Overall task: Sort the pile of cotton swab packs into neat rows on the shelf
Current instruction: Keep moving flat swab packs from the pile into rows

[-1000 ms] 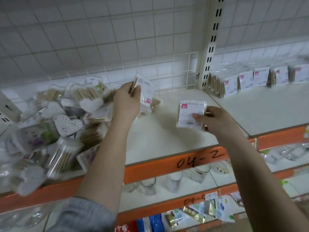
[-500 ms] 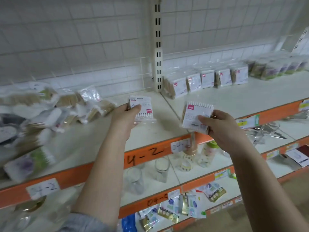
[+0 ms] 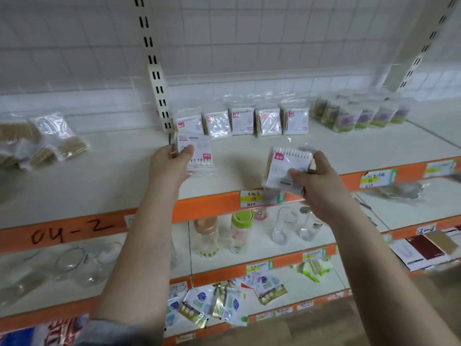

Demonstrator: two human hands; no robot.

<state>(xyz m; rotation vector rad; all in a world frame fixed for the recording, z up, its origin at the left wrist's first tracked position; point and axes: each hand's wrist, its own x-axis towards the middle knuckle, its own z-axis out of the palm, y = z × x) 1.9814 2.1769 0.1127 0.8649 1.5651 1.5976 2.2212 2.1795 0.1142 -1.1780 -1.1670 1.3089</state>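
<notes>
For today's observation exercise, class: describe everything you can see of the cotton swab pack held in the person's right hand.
The cotton swab pack is a flat, clear plastic packet holding a row of wooden-stemmed swabs, white tips lined along its top edge. A white printed card faces the camera, with a small pink-red label at its upper left. It is tilted slightly, held in the air above the front edge of the shelf. The right hand grips its right side, thumb on the front.
</notes>
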